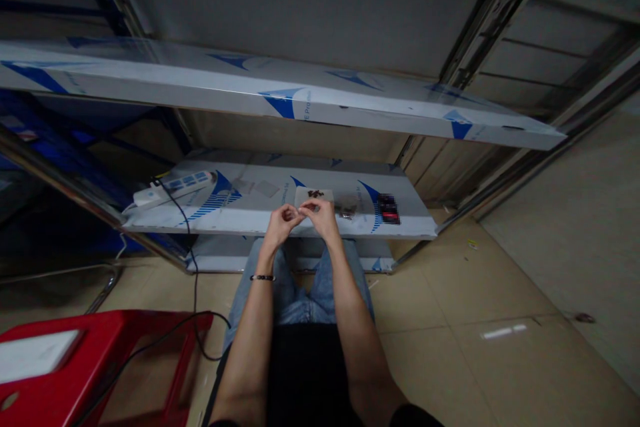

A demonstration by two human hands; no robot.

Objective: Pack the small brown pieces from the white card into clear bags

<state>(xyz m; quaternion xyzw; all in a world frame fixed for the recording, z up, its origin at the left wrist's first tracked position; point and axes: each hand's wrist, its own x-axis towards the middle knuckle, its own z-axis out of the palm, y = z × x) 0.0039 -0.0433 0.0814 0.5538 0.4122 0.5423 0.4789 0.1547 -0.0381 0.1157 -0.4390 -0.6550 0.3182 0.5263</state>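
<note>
My left hand (283, 222) and my right hand (320, 217) meet fingertip to fingertip above the front edge of the middle shelf (240, 213). Both are closed in a pinch, and whatever lies between the fingertips is too small to make out. Just beyond them, a white sheet or shallow tray (300, 195) carries a small heap of dark brown pieces (315, 193). To the right of my right hand lies a clear plastic bag (346, 209) with small dark contents. Farther right is a dark, red-marked packet (389, 209), blurred out.
A white power strip (187, 183) lies at the shelf's left, its black cable (189, 240) hanging off the front. Clear flat pieces (266, 188) rest beside it. The upper shelf (300, 103) spans overhead. A red stool (115, 340) bearing a white slab (37, 355) stands lower left.
</note>
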